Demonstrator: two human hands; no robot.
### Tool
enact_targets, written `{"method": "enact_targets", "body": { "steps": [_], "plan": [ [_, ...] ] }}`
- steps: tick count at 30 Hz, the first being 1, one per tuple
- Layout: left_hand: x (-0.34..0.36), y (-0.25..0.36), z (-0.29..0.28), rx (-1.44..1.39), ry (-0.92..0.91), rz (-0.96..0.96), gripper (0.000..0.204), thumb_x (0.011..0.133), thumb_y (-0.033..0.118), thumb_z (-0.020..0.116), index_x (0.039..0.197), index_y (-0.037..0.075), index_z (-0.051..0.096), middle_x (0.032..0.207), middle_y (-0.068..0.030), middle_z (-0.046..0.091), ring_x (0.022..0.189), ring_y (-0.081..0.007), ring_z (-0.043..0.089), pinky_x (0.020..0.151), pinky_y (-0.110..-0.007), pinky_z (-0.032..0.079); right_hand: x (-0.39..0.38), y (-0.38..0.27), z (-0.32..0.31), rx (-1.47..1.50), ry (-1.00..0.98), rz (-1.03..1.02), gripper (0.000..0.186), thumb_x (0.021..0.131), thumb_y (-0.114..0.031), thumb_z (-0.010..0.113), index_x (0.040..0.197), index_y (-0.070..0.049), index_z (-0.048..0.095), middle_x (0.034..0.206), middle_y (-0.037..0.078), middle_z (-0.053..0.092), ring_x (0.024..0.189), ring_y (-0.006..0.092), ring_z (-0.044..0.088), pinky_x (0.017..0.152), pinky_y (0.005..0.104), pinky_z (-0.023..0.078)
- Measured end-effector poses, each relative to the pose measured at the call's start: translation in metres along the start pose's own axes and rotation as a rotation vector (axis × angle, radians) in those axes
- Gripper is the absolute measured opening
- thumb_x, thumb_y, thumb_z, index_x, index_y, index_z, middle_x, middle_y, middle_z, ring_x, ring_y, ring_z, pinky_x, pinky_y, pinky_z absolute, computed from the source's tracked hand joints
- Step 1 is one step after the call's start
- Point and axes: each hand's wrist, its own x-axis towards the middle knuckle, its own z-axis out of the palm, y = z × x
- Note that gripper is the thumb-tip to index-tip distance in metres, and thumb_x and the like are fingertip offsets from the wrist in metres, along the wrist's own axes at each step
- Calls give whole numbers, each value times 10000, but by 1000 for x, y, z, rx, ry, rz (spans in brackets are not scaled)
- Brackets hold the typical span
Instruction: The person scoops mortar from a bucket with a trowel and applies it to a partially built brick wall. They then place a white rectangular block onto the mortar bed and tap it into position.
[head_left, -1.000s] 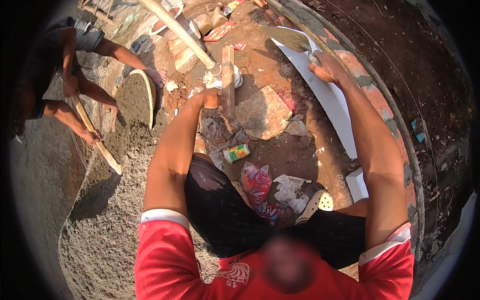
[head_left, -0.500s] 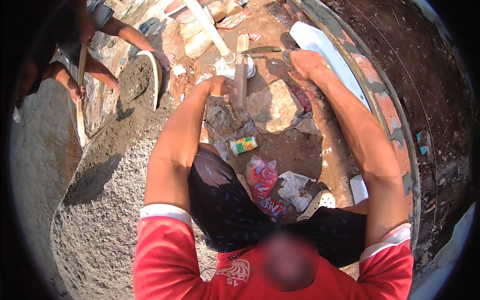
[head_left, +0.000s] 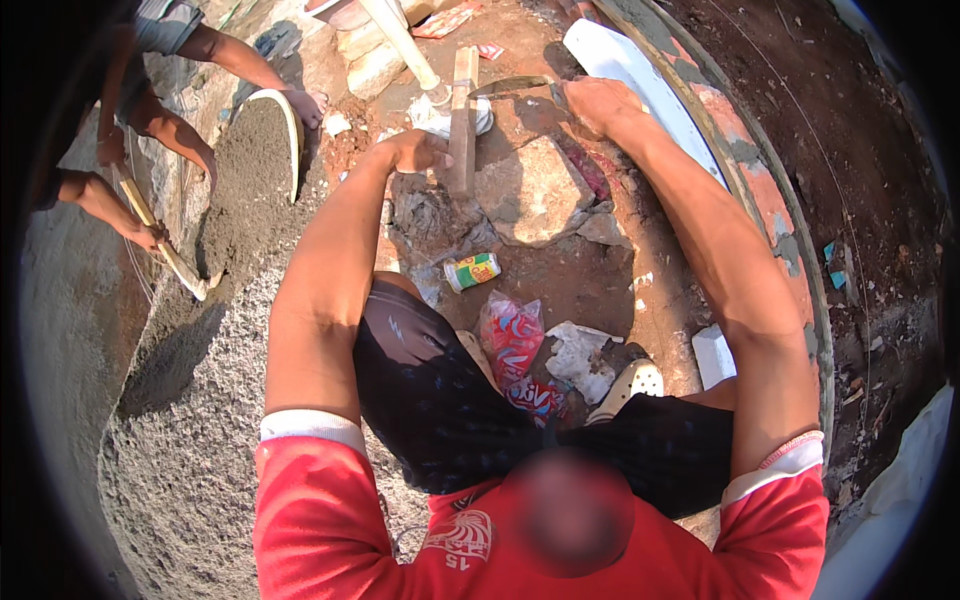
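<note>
My left hand (head_left: 412, 152) is closed around the lower part of a wooden stick (head_left: 462, 125), which stands nearly upright in the view. My right hand (head_left: 603, 105) grips a long metal-bladed knife (head_left: 515, 84) by its handle end. The dark, slightly curved blade points left and meets the stick's right edge above my left hand. Just below and to the right lies a large pale rock (head_left: 535, 190). A white crumpled bag (head_left: 430, 118) lies behind the stick.
At left, a co-worker's hand (head_left: 148, 236) holds a wooden-handled tool (head_left: 140, 205) at wet mortar beside a curved-rim container (head_left: 297, 150). A low brick wall (head_left: 770, 210) and white board (head_left: 640, 90) run along the right. A can (head_left: 472, 271) and red plastic wrappers (head_left: 515, 340) lie near my legs.
The view has shifted slightly. The co-worker's tool has swung from near upright to a slant, its lower end now farther right at the mortar. My knife stays against the stick.
</note>
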Motion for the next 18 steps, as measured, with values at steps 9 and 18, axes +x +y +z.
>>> {"method": "enact_targets", "body": {
  "steps": [9, 18],
  "plan": [
    [-14, 46, -22, 0, 85, -107, 482, 941, 399, 707, 1332, 121, 657, 1295, -131, 688, 1185, -256, 642, 1015, -386, 482, -40, 35, -21, -24, -21, 52, 258, 869, -176, 635, 1048, 9, 656, 973, 244, 712, 957, 420, 691, 847, 520, 549],
    [42, 83, -68, -233, 245, 152, 325, 948, 286, 683, 1147, 29, 692, 1041, -57, 728, 947, -154, 633, 850, -332, 502, -120, 58, -50, 188, -55, 53, 342, 898, -173, 587, 1186, 12, 600, 999, 253, 692, 966, 436, 668, 860, 532, 525]
  ]
}}
